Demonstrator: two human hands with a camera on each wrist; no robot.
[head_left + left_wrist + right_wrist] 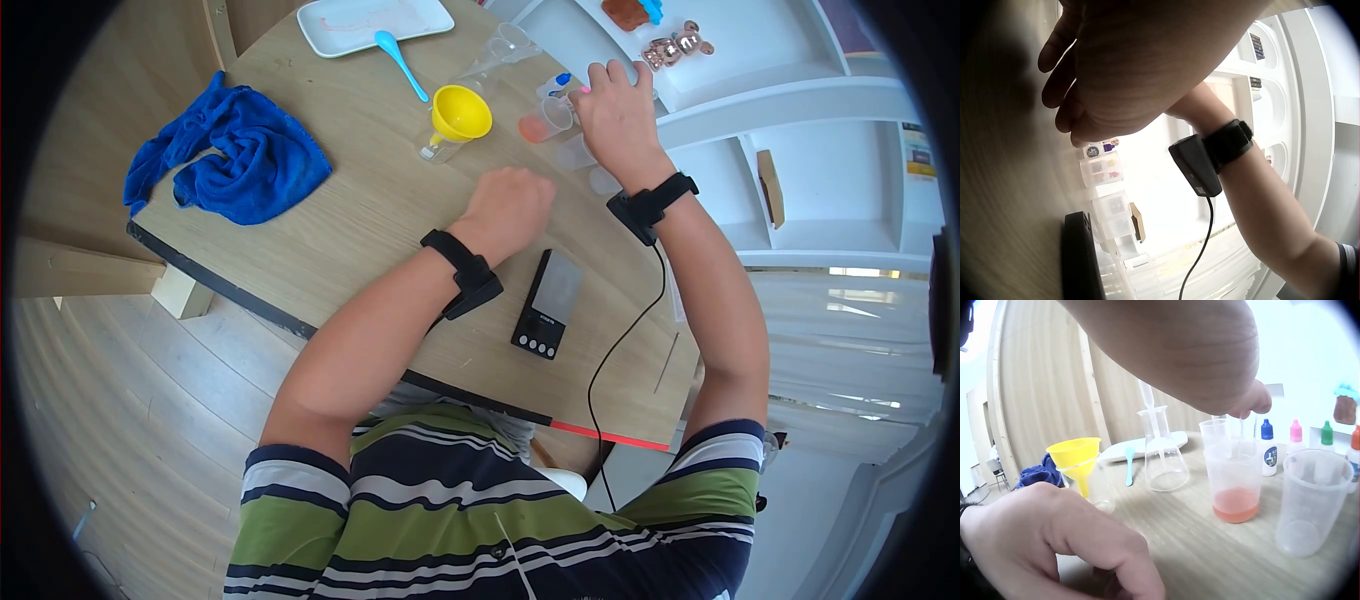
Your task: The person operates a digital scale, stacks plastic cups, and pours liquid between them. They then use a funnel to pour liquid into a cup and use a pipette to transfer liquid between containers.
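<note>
My left hand (512, 205) rests on the table with loosely curled fingers and nothing in it, between a yellow funnel (462, 112) and a black pocket scale (545, 305). My right hand (620, 115) reaches over the row of plastic cups and dropper bottles on the far right. Its fingertips are partly hidden in the right wrist view, and I cannot tell whether they hold anything. Close by stand a clear cup with orange-red liquid (1235, 503), an empty clear cup (1310, 506) and a bottle with a blue cap (1269, 450).
A conical flask (1166, 462) with a plastic pipette in it stands behind the funnel. Beyond lie a light-blue spoon (402, 68) and a white tray (330, 40). A blue cloth (245, 160) is bunched at left. White shelving (770, 115) borders the right side.
</note>
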